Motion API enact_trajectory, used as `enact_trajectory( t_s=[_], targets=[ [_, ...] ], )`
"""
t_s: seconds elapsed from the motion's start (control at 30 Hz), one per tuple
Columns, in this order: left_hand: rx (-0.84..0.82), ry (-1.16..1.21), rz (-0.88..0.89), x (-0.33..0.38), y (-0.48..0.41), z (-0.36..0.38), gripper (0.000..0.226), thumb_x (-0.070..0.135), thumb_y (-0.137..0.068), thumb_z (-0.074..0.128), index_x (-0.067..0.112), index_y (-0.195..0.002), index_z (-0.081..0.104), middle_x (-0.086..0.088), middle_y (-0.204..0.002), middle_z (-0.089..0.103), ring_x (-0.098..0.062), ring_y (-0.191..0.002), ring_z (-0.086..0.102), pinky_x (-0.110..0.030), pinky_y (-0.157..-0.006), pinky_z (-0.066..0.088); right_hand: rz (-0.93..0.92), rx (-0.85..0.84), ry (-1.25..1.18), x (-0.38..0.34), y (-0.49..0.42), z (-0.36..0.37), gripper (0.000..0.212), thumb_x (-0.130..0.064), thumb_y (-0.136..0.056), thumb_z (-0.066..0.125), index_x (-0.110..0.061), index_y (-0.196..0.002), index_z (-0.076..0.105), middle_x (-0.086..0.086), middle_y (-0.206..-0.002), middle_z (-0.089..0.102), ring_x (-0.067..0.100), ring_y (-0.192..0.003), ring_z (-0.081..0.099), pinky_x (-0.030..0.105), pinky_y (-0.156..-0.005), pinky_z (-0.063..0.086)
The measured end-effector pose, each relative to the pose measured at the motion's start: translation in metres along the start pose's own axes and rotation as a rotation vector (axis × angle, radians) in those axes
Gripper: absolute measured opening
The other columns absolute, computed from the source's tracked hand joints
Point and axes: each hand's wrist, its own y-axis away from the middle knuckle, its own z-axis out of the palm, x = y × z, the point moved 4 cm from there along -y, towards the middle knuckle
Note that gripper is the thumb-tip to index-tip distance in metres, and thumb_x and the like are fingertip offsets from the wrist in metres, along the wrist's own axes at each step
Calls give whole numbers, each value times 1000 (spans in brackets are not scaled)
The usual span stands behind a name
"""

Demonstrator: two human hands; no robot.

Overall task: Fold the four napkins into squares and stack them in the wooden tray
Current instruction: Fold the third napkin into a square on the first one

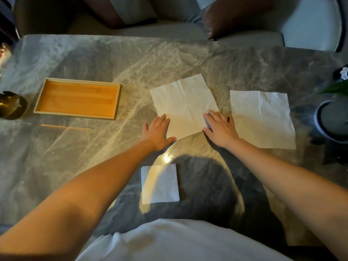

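Note:
An unfolded white napkin (183,102) lies tilted in the middle of the marble table. My left hand (157,131) rests flat on its near left corner, fingers spread. My right hand (220,127) lies flat on its near right corner. A second unfolded napkin (263,117) lies to the right, touched by neither hand. A small folded square napkin (160,183) sits close to me, between my arms. The wooden tray (40,97) stands at the left with nothing in it. Only three napkins show.
A brass vessel (11,106) stands left of the tray. A grey ribbed pot (333,119) with a green plant is at the right edge, a dark box (341,73) behind it. Cushioned seats (131,14) line the table's far side.

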Motion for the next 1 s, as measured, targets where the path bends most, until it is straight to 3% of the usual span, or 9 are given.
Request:
enact_trajectory(
  t_s=[0.13, 0.23, 0.33, 0.43, 0.6, 0.7, 0.83, 1.0],
  targets=[
    [54, -45, 49, -10, 9, -4, 82, 59, -81, 57, 21, -145, 22, 1, -159, 11, -22, -146, 8, -57, -116, 9, -75, 101, -42, -6, 25, 3, 47, -34, -95, 44, -26, -140, 36, -1, -145, 42, 25, -130, 39, 48, -107, 27],
    [80, -137, 107, -19, 20, -4, 78, 53, -79, 62, 20, -141, 29, 0, -156, 20, -21, -144, 15, -53, -116, 10, -186, 114, -52, -11, 48, 12, 43, -28, -93, 51, -26, -135, 44, -2, -133, 52, 23, -122, 46, 42, -101, 32],
    [156, -191, 161, -33, 31, -7, 63, 45, -82, 63, 21, -135, 39, -1, -147, 35, -21, -135, 33, -45, -114, 14, -322, 86, 30, -16, 65, 20, 43, -31, -90, 59, -27, -132, 49, -5, -128, 54, 18, -120, 46, 37, -99, 36],
    [185, -173, 208, -44, 40, -7, 49, 34, -84, 62, 19, -129, 47, -3, -139, 45, -23, -122, 48, -39, -108, 21, -300, 98, 13, -20, 70, 20, 46, -34, -86, 65, -27, -129, 51, -5, -127, 55, 18, -119, 46, 35, -97, 40],
    [146, -96, 209, -47, 50, -2, 46, 16, -80, 60, 16, -124, 49, -1, -133, 46, -22, -115, 51, -34, -102, 29, -307, 51, 32, -35, 62, 14, 55, -30, -82, 71, -27, -132, 49, -3, -134, 47, 19, -124, 41, 36, -99, 41],
    [132, -73, 183, -49, 55, 0, 47, 17, -78, 60, 17, -124, 48, 0, -132, 45, -22, -112, 52, -33, -99, 32, -278, 16, 30, -43, 57, 18, 48, -29, -81, 71, -25, -125, 53, -3, -131, 46, 18, -121, 41, 34, -93, 41],
    [110, -39, 188, -51, 61, 2, 55, 30, -76, 65, 19, -127, 45, 3, -133, 42, -20, -113, 50, -31, -101, 30, -204, 109, -84, -47, 55, 22, 20, -22, -84, 68, -20, -103, 64, -3, -119, 52, 18, -113, 47, 31, -83, 44],
    [94, -27, 203, -59, 64, 2, 67, 42, -75, 67, 20, -132, 41, 3, -139, 38, -20, -121, 46, -36, -107, 27, -68, 155, -402, -45, 48, 19, 6, -21, -90, 61, -16, -88, 64, -3, -98, 63, 17, -95, 55, 42, -79, 51]
  ],
)
